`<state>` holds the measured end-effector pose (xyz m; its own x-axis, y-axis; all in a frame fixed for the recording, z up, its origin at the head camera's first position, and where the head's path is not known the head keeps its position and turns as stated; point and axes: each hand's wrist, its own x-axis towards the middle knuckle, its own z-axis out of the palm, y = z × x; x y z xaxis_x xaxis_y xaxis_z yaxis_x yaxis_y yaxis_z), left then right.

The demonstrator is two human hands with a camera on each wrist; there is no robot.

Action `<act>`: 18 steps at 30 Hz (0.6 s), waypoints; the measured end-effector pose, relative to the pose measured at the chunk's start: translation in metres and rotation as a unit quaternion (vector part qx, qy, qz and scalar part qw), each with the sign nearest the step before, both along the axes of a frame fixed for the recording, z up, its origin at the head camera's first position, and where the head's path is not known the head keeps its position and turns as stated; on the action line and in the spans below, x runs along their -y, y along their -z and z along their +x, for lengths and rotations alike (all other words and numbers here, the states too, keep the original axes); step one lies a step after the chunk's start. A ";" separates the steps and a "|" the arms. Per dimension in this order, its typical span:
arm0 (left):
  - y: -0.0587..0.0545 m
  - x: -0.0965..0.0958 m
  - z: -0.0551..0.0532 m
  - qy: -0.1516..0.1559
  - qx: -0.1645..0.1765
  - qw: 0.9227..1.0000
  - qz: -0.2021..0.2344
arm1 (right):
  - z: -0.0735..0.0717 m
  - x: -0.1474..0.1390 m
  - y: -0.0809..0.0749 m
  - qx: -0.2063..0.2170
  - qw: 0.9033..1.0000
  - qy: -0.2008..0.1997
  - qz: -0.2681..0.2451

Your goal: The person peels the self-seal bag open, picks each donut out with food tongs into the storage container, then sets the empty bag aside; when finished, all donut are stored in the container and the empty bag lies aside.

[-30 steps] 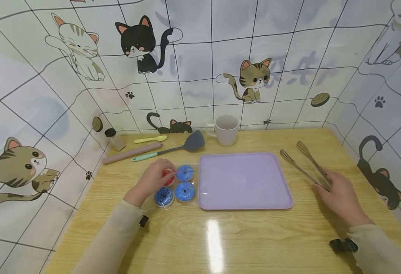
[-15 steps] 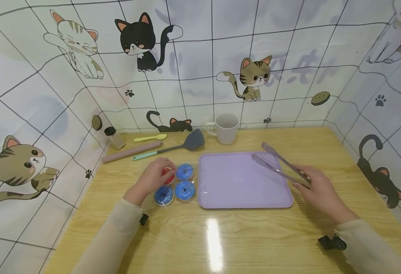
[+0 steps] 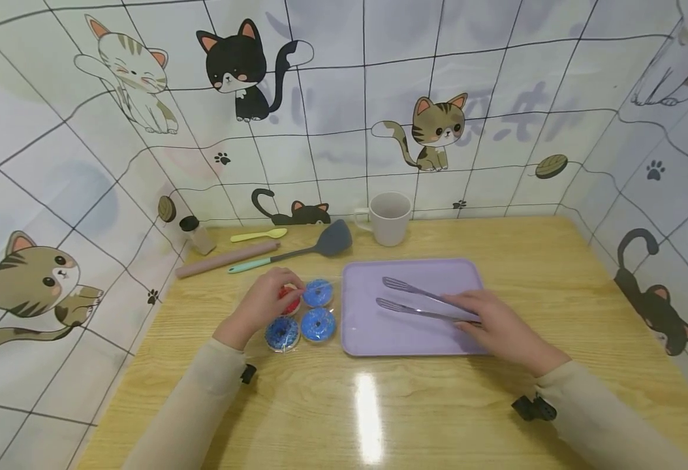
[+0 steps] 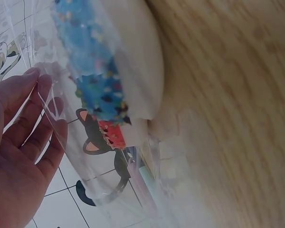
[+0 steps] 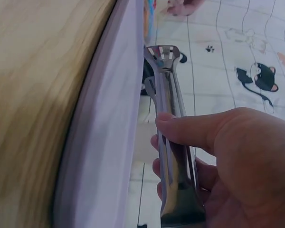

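Note:
My left hand [image 3: 257, 307] pinches the edge of a clear plastic bag [image 4: 80, 166] between thumb and fingers. Beneath the film lie blue-iced donuts [image 3: 318, 325], a darker blue one [image 3: 282, 334] and a red one [image 3: 288, 301] partly hidden by the fingers. Sprinkles show on the icing in the left wrist view. My right hand [image 3: 499, 328] grips metal tongs [image 5: 173, 99], thumb on one arm and fingers on the other. Their slotted tips are parted and point left over the lilac tray [image 3: 363, 343], toward the donuts.
Along the back stand a grey mug [image 3: 390, 220] and a black-capped shaker [image 3: 198, 236]. Between them lie a dark spatula [image 3: 333, 240] with a mint handle, a yellow spoon [image 3: 260, 235] and a pinkish rolling pin [image 3: 228, 259]. Cat-print walls enclose the wooden table [image 3: 297, 418].
My right hand has carried the tongs leftward from beside the tray to over it, and their tips have swung to point left. The left hand stays at the bag.

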<state>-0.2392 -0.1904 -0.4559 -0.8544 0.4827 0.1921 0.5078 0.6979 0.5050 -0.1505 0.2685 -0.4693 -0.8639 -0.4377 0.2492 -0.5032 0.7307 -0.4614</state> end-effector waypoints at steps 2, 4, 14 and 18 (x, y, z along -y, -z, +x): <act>0.000 0.000 0.000 -0.001 -0.003 1.000 0.001 | -0.002 0.011 -0.003 0.001 1.000 -0.013 -0.001; 0.000 0.000 0.000 -0.002 -0.002 1.000 0.002 | -0.004 0.023 -0.006 0.002 1.000 -0.026 -0.002; -0.001 0.001 -0.001 0.001 -0.001 1.000 0.002 | -0.017 0.070 -0.017 0.021 0.998 -0.061 0.025; -0.003 0.000 0.001 0.001 -0.007 1.000 0.003 | -0.020 0.080 -0.019 0.016 0.997 -0.066 0.028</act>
<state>-0.2387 -0.1909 -0.4525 -0.8508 0.4832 0.2066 0.5160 0.6940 0.5021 -0.1703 0.1881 -0.4506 -0.8042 -0.5615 0.1949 -0.5835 0.6837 -0.4382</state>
